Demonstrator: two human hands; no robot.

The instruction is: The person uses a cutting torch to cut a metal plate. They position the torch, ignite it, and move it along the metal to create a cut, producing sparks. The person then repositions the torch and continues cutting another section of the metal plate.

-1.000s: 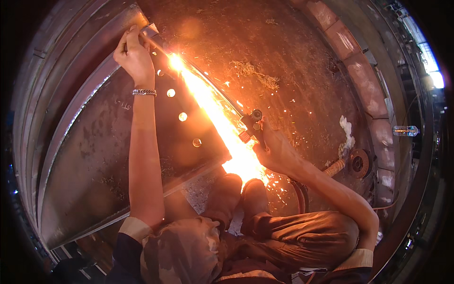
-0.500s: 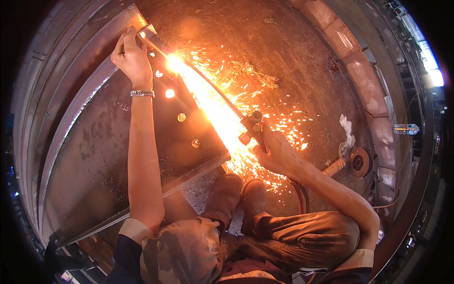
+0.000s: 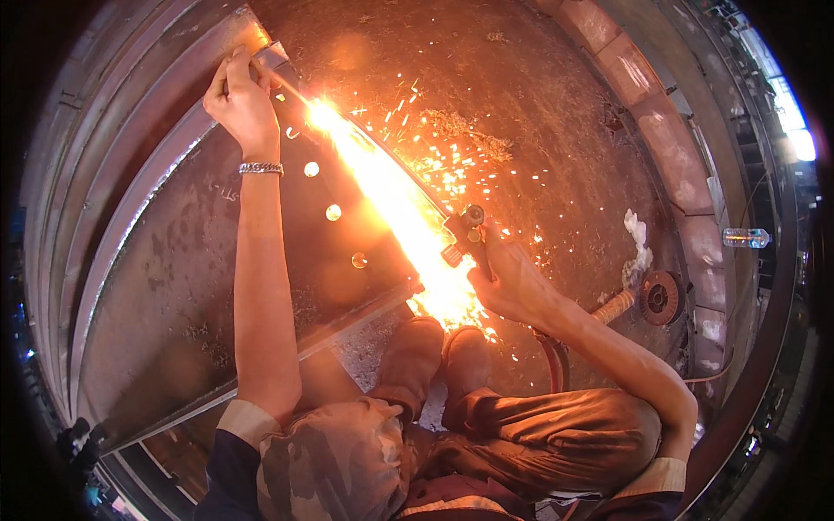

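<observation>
My right hand (image 3: 517, 282) is wrapped round the valve end of a cutting torch (image 3: 459, 233), whose thin tube runs up and left. A blazing bright stream (image 3: 382, 187) streaks from near the tube's far end down toward my boots (image 3: 413, 347). At the upper left, my left hand (image 3: 243, 108) has its fingers pinched together beside a small metal block (image 3: 274, 56) on a steel edge. What lies between those fingers is hidden. Below the left hand stretches a dark steel plate (image 3: 174, 260). Glare hides the torch's tip.
Sparks (image 3: 452, 169) scatter over the brown floor. Hoses (image 3: 556, 360) run below my right wrist. To the right are a round spool-like disc (image 3: 662, 298), a whitish crumpled lump (image 3: 638, 239) and a clear bottle (image 3: 747, 237) beyond the curved steel wall (image 3: 660, 130).
The spark spray to the right of the stream has thinned, and the glow by my boots is more compact. Both hands stay nearly in place. A dark shape at lower left has shifted.
</observation>
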